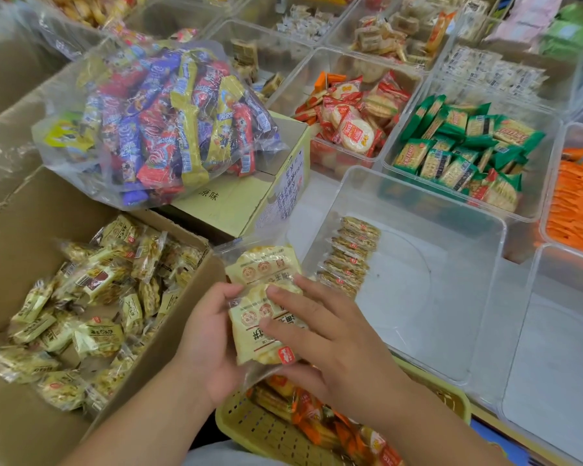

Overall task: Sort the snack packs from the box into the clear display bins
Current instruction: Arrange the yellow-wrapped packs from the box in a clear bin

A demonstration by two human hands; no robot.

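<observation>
Cardboard box point(48, 210): on your left, open, with a deep jumble of pale yellow snack packs point(91, 297) loose inside. By the look of it, most of the sorting is left to do.

Bag of wrapped sweets point(162, 119): clear plastic, stuffed with purple, red and yellow bars, sitting on a smaller carton behind the box. It looks untouched.

Clear display bin point(435, 314): straight ahead of your right hand. It holds a single short row of packs point(350, 257) standing on edge against its left wall, so filling has only begun.

Neighbouring bins: green cracker packs point(461, 153), red and orange rice crackers point(350, 119) and orange packs point(576, 203) sit in their own bins further back (these look already stocked).

Yellow basket point(270, 428): below your wrists, with orange packs inside.

Left hand point(209, 334): cupped round the left edge of the held packs, thumb pressed on top.

Right hand point(327, 334): fingers spread over the top of the same packs, thumb tucked under the near edge, steadying them.

Held packs point(263, 297): at least two overlapping pale yellow packs of round crackers, gripped between both hands, in the air between the box and the bin, just beside the bin's near left corner and not yet inside it.
</observation>
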